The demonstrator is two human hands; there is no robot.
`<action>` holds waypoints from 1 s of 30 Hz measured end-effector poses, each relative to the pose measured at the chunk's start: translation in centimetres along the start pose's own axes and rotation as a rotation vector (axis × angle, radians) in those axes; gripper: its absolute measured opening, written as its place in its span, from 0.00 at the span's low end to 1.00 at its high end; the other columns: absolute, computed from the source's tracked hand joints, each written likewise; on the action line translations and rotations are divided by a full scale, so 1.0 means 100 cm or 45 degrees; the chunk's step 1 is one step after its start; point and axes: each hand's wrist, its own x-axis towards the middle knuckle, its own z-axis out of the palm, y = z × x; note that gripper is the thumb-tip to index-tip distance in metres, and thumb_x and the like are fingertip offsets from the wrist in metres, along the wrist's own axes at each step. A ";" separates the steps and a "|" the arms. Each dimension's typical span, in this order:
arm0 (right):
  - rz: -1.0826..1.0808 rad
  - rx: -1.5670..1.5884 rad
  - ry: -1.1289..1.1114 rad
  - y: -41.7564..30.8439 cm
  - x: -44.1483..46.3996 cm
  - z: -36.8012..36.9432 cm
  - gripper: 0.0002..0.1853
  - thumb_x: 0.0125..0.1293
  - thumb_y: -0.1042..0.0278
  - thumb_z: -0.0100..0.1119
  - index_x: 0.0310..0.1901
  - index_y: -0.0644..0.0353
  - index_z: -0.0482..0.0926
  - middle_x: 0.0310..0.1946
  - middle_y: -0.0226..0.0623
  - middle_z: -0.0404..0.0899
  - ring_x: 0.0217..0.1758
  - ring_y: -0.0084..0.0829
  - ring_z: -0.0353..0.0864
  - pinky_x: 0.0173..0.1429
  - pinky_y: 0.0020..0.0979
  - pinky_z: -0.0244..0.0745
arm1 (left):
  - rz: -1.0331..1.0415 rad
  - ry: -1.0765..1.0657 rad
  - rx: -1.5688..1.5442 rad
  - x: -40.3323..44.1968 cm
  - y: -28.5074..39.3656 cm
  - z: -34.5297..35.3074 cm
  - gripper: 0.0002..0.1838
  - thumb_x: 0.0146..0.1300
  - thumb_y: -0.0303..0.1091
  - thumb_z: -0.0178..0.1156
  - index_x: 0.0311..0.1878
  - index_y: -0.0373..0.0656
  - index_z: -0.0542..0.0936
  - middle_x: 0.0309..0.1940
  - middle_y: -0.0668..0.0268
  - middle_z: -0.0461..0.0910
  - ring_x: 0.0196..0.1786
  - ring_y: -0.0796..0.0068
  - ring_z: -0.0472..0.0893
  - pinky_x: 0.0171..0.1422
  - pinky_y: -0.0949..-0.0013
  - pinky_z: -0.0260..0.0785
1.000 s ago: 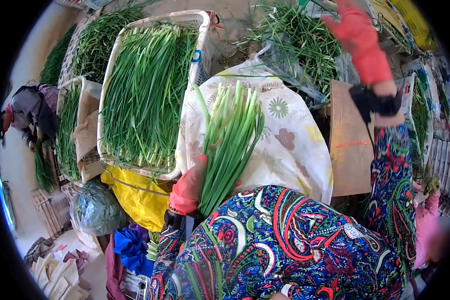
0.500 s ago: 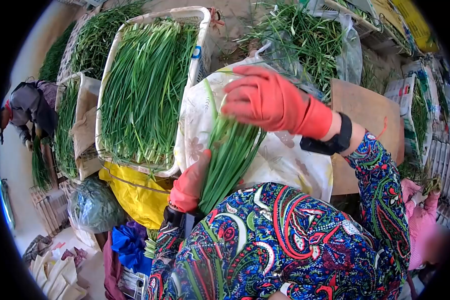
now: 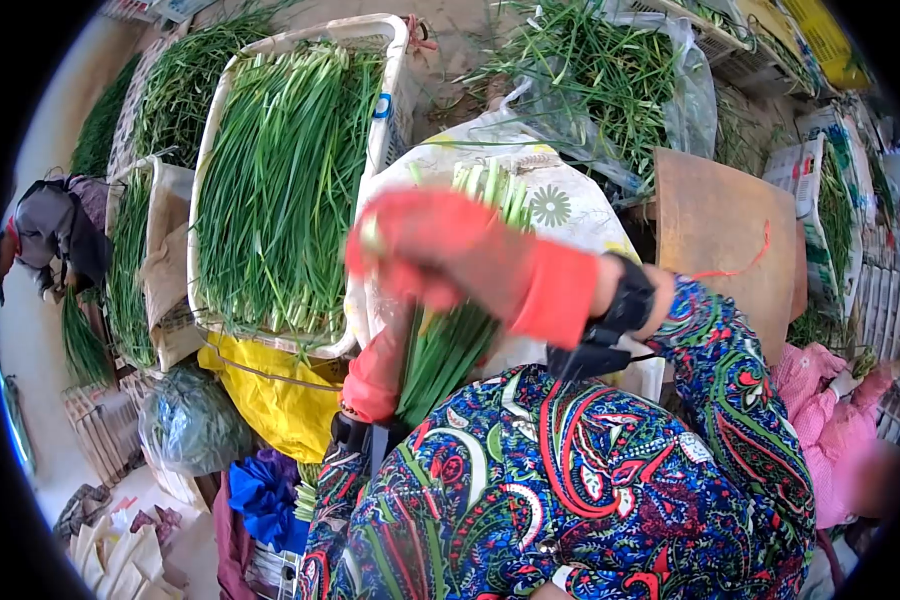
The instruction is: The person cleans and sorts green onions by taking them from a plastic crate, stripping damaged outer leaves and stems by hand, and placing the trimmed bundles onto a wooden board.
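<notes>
Red gloves cover both hands. My left hand (image 3: 375, 378) is wrapped round the lower part of a bunch of green stalks (image 3: 440, 360), which lies over the patterned white cloth (image 3: 580, 240) on my lap. Above it, my right hand (image 3: 435, 250) crosses over the middle of the bunch, blurred by motion, its fingers curled near a pale stalk end at the left. The pale upper ends of the bunch stick out behind my right hand. What the right fingers hold is too smeared to make out fully.
A white crate (image 3: 202, 190) full of green stalks stands at the left, with a yellow bag (image 3: 275, 395) below it. Loose greens (image 3: 610, 80) lie on plastic at the top. A brown board (image 3: 720, 240) is at the right. One person (image 3: 60, 235) is at far left, another (image 3: 825, 420) at right.
My right hand has come in from the upper right, over the bunch, and then further left and down. My left hand has stayed on the bunch.
</notes>
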 end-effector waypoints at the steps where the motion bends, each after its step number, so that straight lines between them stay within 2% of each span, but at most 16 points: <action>1: -0.088 -0.014 0.037 -0.019 0.002 -0.007 0.15 0.60 0.54 0.50 0.31 0.58 0.77 0.13 0.24 0.67 0.10 0.12 0.57 0.14 0.16 0.49 | 0.008 0.006 -0.023 -0.001 -0.001 0.001 0.35 0.60 0.60 0.44 0.63 0.44 0.61 0.53 0.55 0.71 0.46 0.56 0.77 0.50 0.58 0.70; 3: -0.407 -0.179 0.210 -0.057 -0.001 -0.020 0.16 0.62 0.54 0.47 0.32 0.59 0.77 0.15 0.23 0.66 0.10 0.10 0.54 0.14 0.16 0.46 | 0.020 0.000 -0.062 -0.003 -0.006 -0.001 0.35 0.60 0.61 0.44 0.62 0.43 0.62 0.53 0.55 0.71 0.45 0.57 0.77 0.50 0.59 0.70; 5: -0.750 0.078 -0.219 -0.092 0.000 -0.076 0.16 0.61 0.63 0.46 0.45 0.64 0.73 0.24 0.30 0.72 0.18 0.16 0.66 0.20 0.17 0.60 | -0.020 -0.128 -0.052 -0.003 -0.008 -0.014 0.37 0.58 0.61 0.47 0.64 0.44 0.60 0.56 0.54 0.69 0.50 0.53 0.74 0.55 0.52 0.66; 7: -0.933 0.045 -0.225 -0.123 0.004 -0.134 0.16 0.62 0.62 0.47 0.46 0.63 0.73 0.25 0.30 0.73 0.20 0.17 0.68 0.22 0.17 0.62 | 0.004 -0.101 -0.028 -0.003 -0.009 -0.013 0.39 0.57 0.60 0.50 0.64 0.42 0.59 0.58 0.52 0.66 0.53 0.49 0.72 0.58 0.49 0.63; 9: -0.972 -0.510 0.243 -0.139 0.016 -0.199 0.16 0.62 0.62 0.47 0.48 0.63 0.72 0.26 0.30 0.74 0.22 0.17 0.69 0.24 0.18 0.63 | -0.006 -0.145 -0.081 -0.006 -0.011 -0.016 0.39 0.57 0.58 0.51 0.64 0.42 0.58 0.58 0.52 0.65 0.54 0.49 0.71 0.59 0.50 0.62; 11: -0.756 -1.749 0.924 -0.135 0.023 -0.258 0.17 0.63 0.62 0.47 0.49 0.62 0.72 0.28 0.30 0.74 0.24 0.18 0.70 0.27 0.19 0.65 | 0.018 -0.161 -0.107 -0.007 -0.011 -0.015 0.37 0.56 0.52 0.55 0.64 0.41 0.58 0.58 0.52 0.66 0.55 0.50 0.71 0.60 0.50 0.61; 13: -0.600 -2.225 1.105 -0.115 0.017 -0.273 0.18 0.63 0.62 0.47 0.51 0.61 0.72 0.29 0.30 0.75 0.27 0.19 0.72 0.29 0.19 0.66 | 0.022 -0.114 -0.006 -0.004 -0.008 -0.011 0.36 0.56 0.50 0.55 0.63 0.40 0.60 0.56 0.52 0.68 0.53 0.52 0.72 0.59 0.52 0.62; 15: -0.652 -1.964 0.855 -0.093 0.013 -0.236 0.18 0.64 0.61 0.47 0.52 0.60 0.71 0.31 0.30 0.76 0.29 0.20 0.73 0.32 0.20 0.68 | 0.022 -0.060 0.091 -0.004 -0.005 -0.008 0.34 0.55 0.48 0.56 0.61 0.38 0.62 0.54 0.52 0.70 0.51 0.53 0.74 0.58 0.54 0.64; 17: -0.473 -1.181 0.264 -0.055 0.003 -0.164 0.19 0.64 0.61 0.48 0.54 0.60 0.71 0.32 0.30 0.77 0.31 0.20 0.75 0.34 0.20 0.69 | -0.005 0.011 0.223 -0.007 0.000 -0.002 0.33 0.56 0.47 0.55 0.60 0.36 0.62 0.51 0.51 0.72 0.49 0.54 0.75 0.56 0.57 0.66; 18: -0.137 -1.209 0.243 -0.040 -0.009 -0.122 0.27 0.61 0.61 0.55 0.61 0.57 0.63 0.37 0.30 0.78 0.41 0.24 0.75 0.46 0.24 0.69 | -0.024 0.050 0.293 -0.009 0.004 0.001 0.32 0.56 0.47 0.55 0.59 0.35 0.63 0.49 0.50 0.73 0.47 0.55 0.76 0.55 0.58 0.67; 20: 0.517 -1.525 0.148 -0.054 -0.016 -0.055 0.26 0.57 0.59 0.60 0.57 0.58 0.69 0.35 0.28 0.78 0.37 0.20 0.74 0.41 0.22 0.69 | 0.010 0.070 0.390 -0.010 0.006 0.008 0.31 0.58 0.46 0.53 0.58 0.33 0.63 0.47 0.49 0.74 0.46 0.56 0.77 0.52 0.60 0.69; 22: 0.313 -1.082 0.060 0.011 0.005 -0.094 0.25 0.55 0.55 0.60 0.52 0.57 0.73 0.32 0.27 0.78 0.34 0.18 0.74 0.38 0.21 0.68 | 0.062 0.102 0.374 -0.011 0.004 0.015 0.31 0.58 0.46 0.52 0.58 0.32 0.63 0.47 0.49 0.74 0.46 0.56 0.77 0.53 0.60 0.69; 24: 0.290 -0.800 0.013 0.019 0.013 -0.094 0.22 0.53 0.53 0.61 0.47 0.57 0.76 0.28 0.26 0.77 0.30 0.16 0.72 0.34 0.20 0.67 | 0.013 0.120 0.214 -0.010 -0.001 0.008 0.31 0.59 0.48 0.51 0.60 0.35 0.62 0.51 0.50 0.72 0.49 0.56 0.76 0.56 0.57 0.67; 26: 0.464 -0.661 0.009 0.011 0.011 -0.084 0.19 0.53 0.54 0.61 0.42 0.57 0.78 0.24 0.25 0.77 0.26 0.14 0.70 0.30 0.20 0.66 | 0.000 0.116 0.104 -0.010 -0.006 0.000 0.31 0.60 0.49 0.51 0.60 0.37 0.62 0.53 0.51 0.70 0.51 0.57 0.75 0.58 0.56 0.66; 27: 0.466 -0.449 0.054 0.016 0.010 -0.083 0.15 0.53 0.58 0.60 0.38 0.59 0.79 0.20 0.26 0.75 0.19 0.15 0.68 0.23 0.19 0.64 | 0.004 0.071 0.048 -0.008 -0.006 0.003 0.31 0.60 0.52 0.50 0.61 0.40 0.63 0.55 0.53 0.69 0.52 0.57 0.74 0.59 0.55 0.65; 30: 0.543 -0.655 0.122 0.011 0.008 -0.077 0.12 0.53 0.60 0.60 0.33 0.60 0.78 0.18 0.27 0.73 0.15 0.16 0.67 0.19 0.19 0.62 | -0.022 0.072 -0.011 -0.006 -0.005 0.004 0.32 0.60 0.54 0.49 0.61 0.41 0.63 0.54 0.53 0.70 0.51 0.58 0.75 0.58 0.55 0.66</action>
